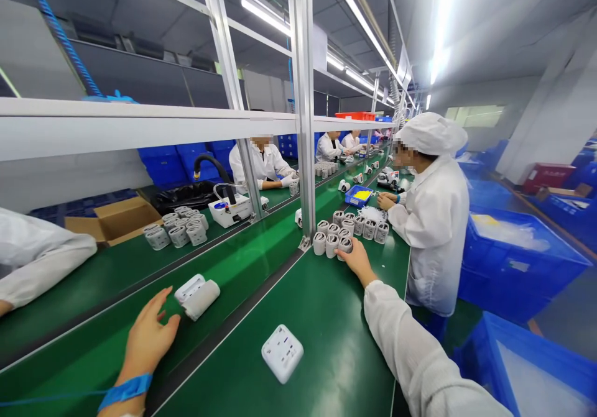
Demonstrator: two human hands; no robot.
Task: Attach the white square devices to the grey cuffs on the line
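Hands apart on the green desk (326,348)
Left hand (148,339) spread, just beside a white boxy unit (189,288); right hand (358,260) curled onto a white cylinder (344,245) at the front of a cluster, grip unclear.

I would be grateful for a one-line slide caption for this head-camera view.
Right hand touches grey-white cylindrical units on a green bench mat; left hand is beside a white rectangular plastic housing.

Just past the right grip (358,260), any markings on the rolled white units (368,227) are too small to read; the left forearm (122,398) is cut off at the bottom edge.
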